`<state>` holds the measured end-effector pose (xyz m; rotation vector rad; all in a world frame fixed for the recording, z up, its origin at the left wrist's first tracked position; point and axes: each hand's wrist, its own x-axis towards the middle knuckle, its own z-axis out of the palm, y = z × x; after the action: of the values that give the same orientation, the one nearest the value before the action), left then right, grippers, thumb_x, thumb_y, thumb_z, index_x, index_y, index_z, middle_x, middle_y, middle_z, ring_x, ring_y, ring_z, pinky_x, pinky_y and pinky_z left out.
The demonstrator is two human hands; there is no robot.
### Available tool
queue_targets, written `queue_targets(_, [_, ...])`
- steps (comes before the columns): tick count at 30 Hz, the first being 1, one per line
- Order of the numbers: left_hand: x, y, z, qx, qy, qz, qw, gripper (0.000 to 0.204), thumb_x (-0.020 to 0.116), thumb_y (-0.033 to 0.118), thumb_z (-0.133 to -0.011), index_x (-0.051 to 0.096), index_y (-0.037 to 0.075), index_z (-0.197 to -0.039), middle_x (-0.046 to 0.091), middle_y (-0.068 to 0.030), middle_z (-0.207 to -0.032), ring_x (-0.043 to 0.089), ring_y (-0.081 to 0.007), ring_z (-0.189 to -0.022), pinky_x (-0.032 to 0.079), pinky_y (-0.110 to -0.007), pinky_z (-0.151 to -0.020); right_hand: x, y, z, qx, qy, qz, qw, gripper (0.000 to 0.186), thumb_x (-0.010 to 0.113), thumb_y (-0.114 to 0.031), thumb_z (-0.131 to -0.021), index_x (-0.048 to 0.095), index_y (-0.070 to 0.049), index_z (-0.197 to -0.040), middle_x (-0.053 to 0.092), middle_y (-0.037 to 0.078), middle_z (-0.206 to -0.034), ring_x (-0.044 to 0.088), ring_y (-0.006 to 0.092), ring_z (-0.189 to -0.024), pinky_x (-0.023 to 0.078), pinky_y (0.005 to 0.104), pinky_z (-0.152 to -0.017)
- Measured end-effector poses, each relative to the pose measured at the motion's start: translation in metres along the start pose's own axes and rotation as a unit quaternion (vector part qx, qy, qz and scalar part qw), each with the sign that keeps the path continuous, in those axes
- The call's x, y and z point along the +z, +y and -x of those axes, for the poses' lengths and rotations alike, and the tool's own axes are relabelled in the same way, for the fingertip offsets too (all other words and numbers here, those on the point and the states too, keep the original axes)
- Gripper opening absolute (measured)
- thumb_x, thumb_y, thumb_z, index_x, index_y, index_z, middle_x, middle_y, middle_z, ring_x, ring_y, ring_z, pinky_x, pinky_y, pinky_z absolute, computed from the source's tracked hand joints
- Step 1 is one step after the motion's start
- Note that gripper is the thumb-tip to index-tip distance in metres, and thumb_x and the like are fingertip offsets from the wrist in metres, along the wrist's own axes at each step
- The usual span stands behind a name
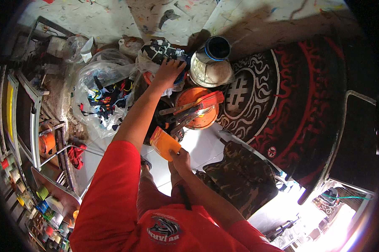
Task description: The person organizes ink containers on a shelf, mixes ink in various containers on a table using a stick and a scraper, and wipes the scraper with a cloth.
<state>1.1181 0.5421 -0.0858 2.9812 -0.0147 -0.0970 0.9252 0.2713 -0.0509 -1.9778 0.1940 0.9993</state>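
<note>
My left hand (169, 73) is stretched out at the back. Its spread fingers rest on a bundle of black-and-white cloth (159, 51) in a plastic bag; what lies under the palm is hidden. My right hand (181, 161), lower and nearer my body, pinches a flat, bright orange piece (166, 143) by one corner, perhaps a plastic scraper. Between the hands stands an orange round tub (210, 122) with long flat tools (183, 112) and a red-orange blade (212, 99) lying across it.
A clear plastic bag of coloured scraps (109, 101) sits left of my left arm. Behind the tub, a dark cylinder (218, 48) tops a whitish bucket (210, 74). A camouflage-covered seat (244, 174) and a black, red and white painted panel (290, 101) stand right; metal racks (28, 113) line the left.
</note>
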Motion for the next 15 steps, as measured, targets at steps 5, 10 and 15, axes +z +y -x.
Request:
queue_targets(5, [-0.003, 0.003, 0.000, -0.023, -0.009, 0.063, 0.998, 0.100, 0.081, 0.021, -0.053, 0.028, 0.009, -0.136, 0.041, -0.0180, -0.129, 0.042, -0.0332, -0.119, 0.035, -0.043, -0.098, -0.003, 0.006, -0.004, -0.001, 0.006, 0.033, 0.999, 0.031, 0.066, -0.024, -0.078, 0.062, 0.003, -0.092, 0.062, 0.011, -0.071, 0.058, 0.0163, -0.066, 0.046, 0.0318, -0.061])
queue_targets(10, [-0.066, 0.013, 0.000, -0.100, 0.221, 0.248, 0.938, 0.089, 0.078, 0.025, -0.056, 0.034, 0.003, -0.130, 0.048, -0.0211, -0.114, 0.049, -0.0369, -0.105, 0.038, -0.043, -0.091, -0.011, -0.008, 0.001, 0.004, -0.011, 0.041, 0.999, 0.031, 0.066, -0.023, -0.078, 0.062, 0.003, -0.095, 0.062, 0.010, -0.072, 0.058, 0.0168, -0.066, 0.046, 0.0317, -0.062])
queue_targets(15, [-0.139, 0.041, -0.053, -0.034, 0.246, 0.253, 0.935, 0.094, 0.078, 0.029, -0.059, 0.027, 0.004, -0.134, 0.048, -0.0245, -0.117, 0.048, -0.0389, -0.110, 0.038, -0.045, -0.094, -0.008, 0.000, 0.000, 0.005, -0.005, 0.034, 0.999, 0.031, 0.066, -0.022, -0.078, 0.062, 0.003, -0.096, 0.062, 0.010, -0.073, 0.058, 0.0166, -0.067, 0.046, 0.0315, -0.062])
